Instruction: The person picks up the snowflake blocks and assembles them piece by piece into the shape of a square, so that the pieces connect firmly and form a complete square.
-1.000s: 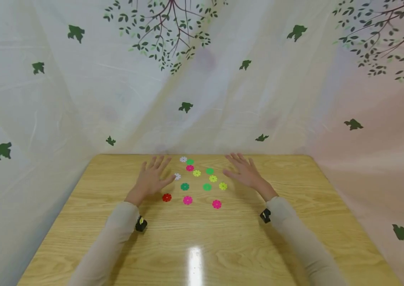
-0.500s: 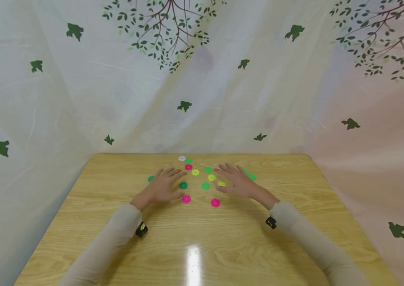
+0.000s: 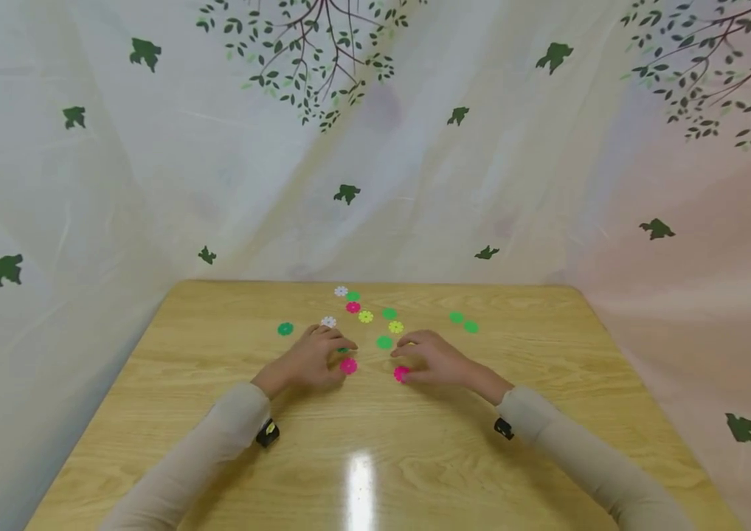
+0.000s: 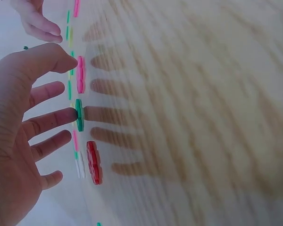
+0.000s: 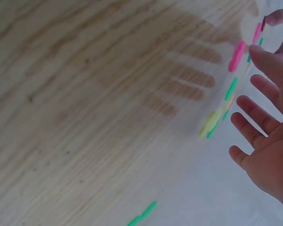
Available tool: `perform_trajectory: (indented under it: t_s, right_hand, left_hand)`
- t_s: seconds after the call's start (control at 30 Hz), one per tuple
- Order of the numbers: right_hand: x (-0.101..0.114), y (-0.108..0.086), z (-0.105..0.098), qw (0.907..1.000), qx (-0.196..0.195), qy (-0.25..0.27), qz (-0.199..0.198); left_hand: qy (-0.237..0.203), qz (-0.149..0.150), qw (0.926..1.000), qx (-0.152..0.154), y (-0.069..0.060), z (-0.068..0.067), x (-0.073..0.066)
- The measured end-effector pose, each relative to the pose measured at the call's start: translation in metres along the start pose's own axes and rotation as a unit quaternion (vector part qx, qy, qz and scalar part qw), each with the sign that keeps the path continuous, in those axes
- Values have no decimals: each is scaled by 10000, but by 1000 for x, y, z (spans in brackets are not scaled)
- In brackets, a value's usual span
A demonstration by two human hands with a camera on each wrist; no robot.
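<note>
In the head view, my left hand (image 3: 312,359) hovers low over the left side of a spread of flower-shaped discs, its fingers loosely bent and parted. Its thumb is close to a pink disc (image 3: 349,366); the fingers partly cover a dark green disc (image 4: 79,115). A red disc (image 4: 94,162) lies beneath the same hand in the left wrist view, hidden in the head view. On the other side, my right hand (image 3: 438,359) has its thumb at another pink disc (image 5: 237,56), with the fingers bent and spaced apart. Neither hand visibly holds a disc.
Farther back lie white (image 3: 341,291), yellow (image 3: 365,316) and light green discs (image 3: 384,342). A dark green disc (image 3: 285,329) sits far left, two light green ones (image 3: 464,322) far right. A printed curtain (image 3: 269,184) stands behind the wooden table (image 3: 362,428).
Both hands have come nearer and inward, their fingers going from straight and spread to bent. The outer green discs, earlier covered by the hands, now show; the red disc is now covered in the head view.
</note>
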State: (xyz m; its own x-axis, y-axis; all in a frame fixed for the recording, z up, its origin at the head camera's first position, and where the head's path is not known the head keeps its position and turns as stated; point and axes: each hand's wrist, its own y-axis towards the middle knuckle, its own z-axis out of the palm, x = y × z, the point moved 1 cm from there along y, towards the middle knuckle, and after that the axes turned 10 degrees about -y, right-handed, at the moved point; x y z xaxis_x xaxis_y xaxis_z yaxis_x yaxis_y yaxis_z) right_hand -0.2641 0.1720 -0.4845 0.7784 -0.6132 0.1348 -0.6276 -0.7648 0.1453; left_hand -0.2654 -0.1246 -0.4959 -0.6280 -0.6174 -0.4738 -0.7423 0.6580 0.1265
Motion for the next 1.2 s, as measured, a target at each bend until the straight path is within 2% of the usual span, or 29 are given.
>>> perform_trajectory:
  t_s: [0.27, 0.6, 0.73, 1.03, 1.2]
  right_hand:
    - [1, 1, 3, 9998, 159, 20, -70]
    - [3, -1, 8, 9999, 157, -3, -21]
    - [4, 0, 9, 9998, 168, 111, 50]
    - [3, 9, 5, 9997, 223, 92, -57]
    - [4, 12, 5, 9981, 507, 343, 28]
  left_hand:
    - [190, 355, 9991, -154, 5, 4, 1]
    - [155, 368, 9990, -206, 6, 7, -2]
    - [77, 269, 9994, -181, 7, 7, -2]
    - [-127, -203, 9997, 57, 11, 3, -5]
    - [-181, -177, 9997, 20, 13, 1, -6]
